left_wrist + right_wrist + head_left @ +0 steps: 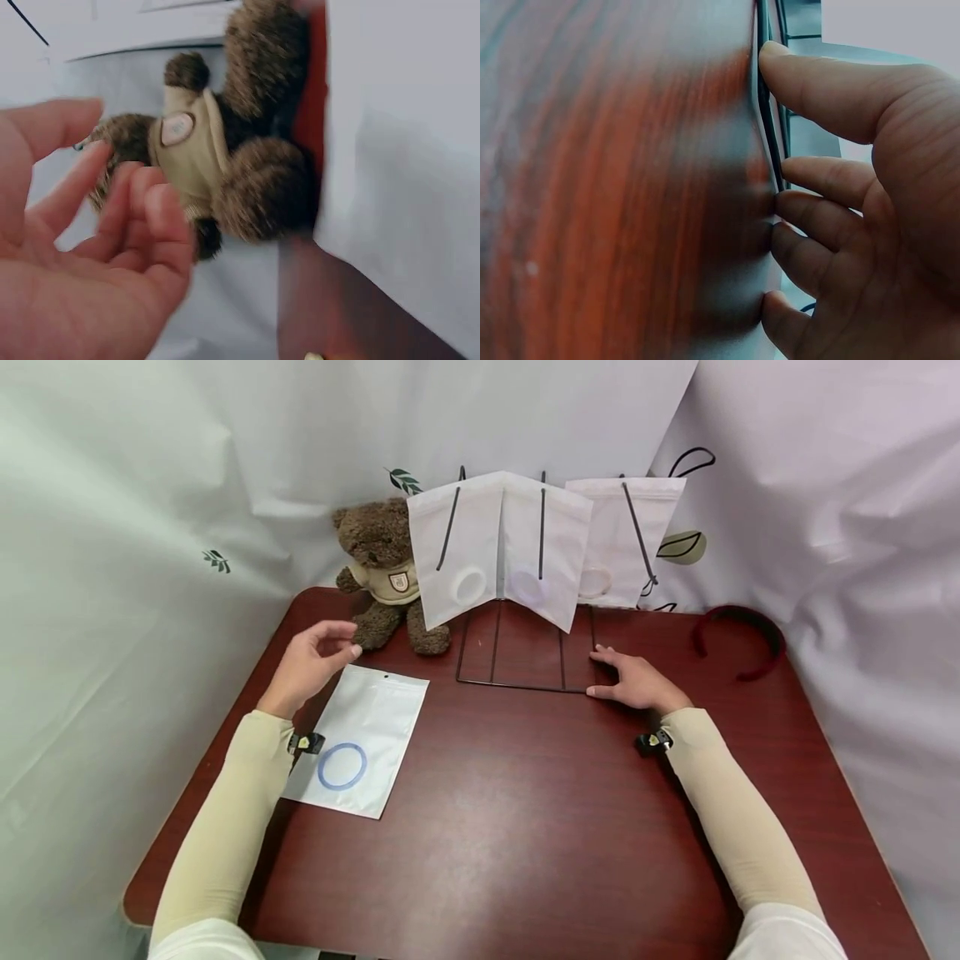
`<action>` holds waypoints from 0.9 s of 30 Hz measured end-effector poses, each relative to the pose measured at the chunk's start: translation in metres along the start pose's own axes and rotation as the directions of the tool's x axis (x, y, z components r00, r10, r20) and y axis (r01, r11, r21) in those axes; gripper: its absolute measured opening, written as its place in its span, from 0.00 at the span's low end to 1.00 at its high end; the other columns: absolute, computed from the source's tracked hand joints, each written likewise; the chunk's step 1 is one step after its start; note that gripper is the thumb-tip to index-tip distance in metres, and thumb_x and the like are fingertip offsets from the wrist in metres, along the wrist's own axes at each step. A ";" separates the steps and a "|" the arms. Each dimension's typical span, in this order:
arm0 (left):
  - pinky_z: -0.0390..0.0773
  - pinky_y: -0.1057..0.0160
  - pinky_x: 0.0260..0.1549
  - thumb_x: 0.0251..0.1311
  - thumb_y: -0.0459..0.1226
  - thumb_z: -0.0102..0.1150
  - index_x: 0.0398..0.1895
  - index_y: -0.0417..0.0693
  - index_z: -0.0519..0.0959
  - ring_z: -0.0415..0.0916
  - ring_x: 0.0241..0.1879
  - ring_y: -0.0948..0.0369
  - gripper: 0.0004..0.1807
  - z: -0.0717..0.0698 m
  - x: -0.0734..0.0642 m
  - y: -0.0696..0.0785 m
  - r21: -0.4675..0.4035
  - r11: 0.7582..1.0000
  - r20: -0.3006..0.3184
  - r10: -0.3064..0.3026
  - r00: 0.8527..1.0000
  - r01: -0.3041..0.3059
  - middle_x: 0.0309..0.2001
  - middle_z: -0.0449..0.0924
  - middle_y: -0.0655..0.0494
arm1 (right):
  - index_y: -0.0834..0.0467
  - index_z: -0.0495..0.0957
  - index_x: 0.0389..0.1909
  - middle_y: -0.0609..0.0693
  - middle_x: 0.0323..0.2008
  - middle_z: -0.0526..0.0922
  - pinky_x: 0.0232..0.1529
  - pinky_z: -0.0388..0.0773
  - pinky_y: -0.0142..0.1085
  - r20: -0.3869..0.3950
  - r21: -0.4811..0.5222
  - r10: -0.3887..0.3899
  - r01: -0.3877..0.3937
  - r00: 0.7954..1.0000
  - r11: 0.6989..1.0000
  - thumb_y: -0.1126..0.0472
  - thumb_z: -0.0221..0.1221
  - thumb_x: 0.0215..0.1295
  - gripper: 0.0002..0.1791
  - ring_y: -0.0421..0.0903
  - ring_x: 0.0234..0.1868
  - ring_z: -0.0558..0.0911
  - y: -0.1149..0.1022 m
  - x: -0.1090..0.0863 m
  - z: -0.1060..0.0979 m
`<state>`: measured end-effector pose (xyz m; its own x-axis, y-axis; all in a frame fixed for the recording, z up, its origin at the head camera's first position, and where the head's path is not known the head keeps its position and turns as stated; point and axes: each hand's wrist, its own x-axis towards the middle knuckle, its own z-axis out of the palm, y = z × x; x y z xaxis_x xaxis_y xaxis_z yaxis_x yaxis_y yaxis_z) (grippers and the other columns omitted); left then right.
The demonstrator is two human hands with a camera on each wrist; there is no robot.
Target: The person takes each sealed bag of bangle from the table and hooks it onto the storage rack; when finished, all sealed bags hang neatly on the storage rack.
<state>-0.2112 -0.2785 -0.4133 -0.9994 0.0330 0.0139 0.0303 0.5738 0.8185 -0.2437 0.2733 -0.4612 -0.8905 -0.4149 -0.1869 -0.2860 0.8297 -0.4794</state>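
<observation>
My left hand (309, 662) hovers with loosely curved fingers and nothing in them, by the upper left corner of a white zip pouch (375, 727). That pouch lies flat on the table and has a blue ring (342, 767) at its lower part. Just beyond the hand sits a brown teddy bear (384, 568) in a beige top, seen sideways in the left wrist view. At the front right corner of a black wire rack (517, 686), my right hand (633, 682) has its thumb against the front wire and its fingertips down at the table by the side wire.
Several white pouches (457, 543) hang from the rack's long prongs, with faint rings showing on them. A dark red headband (772, 631) lies at the table's back right. White cloth (225, 460) walls the reddish-brown table (525, 843) at the back and sides.
</observation>
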 end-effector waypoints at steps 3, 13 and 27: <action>0.77 0.48 0.58 0.62 0.53 0.66 0.71 0.56 0.69 0.70 0.66 0.50 0.35 -0.002 -0.003 -0.009 0.110 0.991 0.140 -0.091 0.986 0.075 0.69 0.70 0.47 | 0.58 0.63 0.75 0.61 0.78 0.56 0.76 0.55 0.56 -0.001 0.001 0.001 -0.001 1.000 1.000 0.44 0.67 0.63 0.44 0.60 0.80 0.55 0.002 0.000 0.000; 0.66 0.35 0.64 0.53 0.47 0.76 0.77 0.51 0.62 0.58 0.71 0.39 0.49 0.007 -0.007 -0.029 0.405 0.914 0.300 -0.166 0.939 0.032 0.73 0.58 0.35 | 0.58 0.63 0.75 0.61 0.78 0.57 0.76 0.56 0.55 -0.017 -0.004 -0.012 0.011 1.000 1.000 0.44 0.68 0.62 0.44 0.60 0.79 0.56 0.003 0.000 0.000; 0.71 0.40 0.56 0.50 0.41 0.78 0.71 0.52 0.69 0.65 0.62 0.44 0.43 0.017 -0.012 -0.030 0.423 0.906 0.294 -0.130 0.947 -0.007 0.65 0.68 0.37 | 0.56 0.63 0.75 0.60 0.78 0.57 0.76 0.56 0.55 -0.022 -0.004 -0.009 0.009 1.000 1.000 0.43 0.68 0.62 0.45 0.60 0.79 0.56 0.001 -0.001 0.002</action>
<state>-0.1999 -0.2826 -0.4478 -0.9447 0.1970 -0.2621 0.0423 0.8659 0.4985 -0.2424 0.2737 -0.4628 -0.8954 -0.4143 -0.1634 -0.2955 0.8272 -0.4780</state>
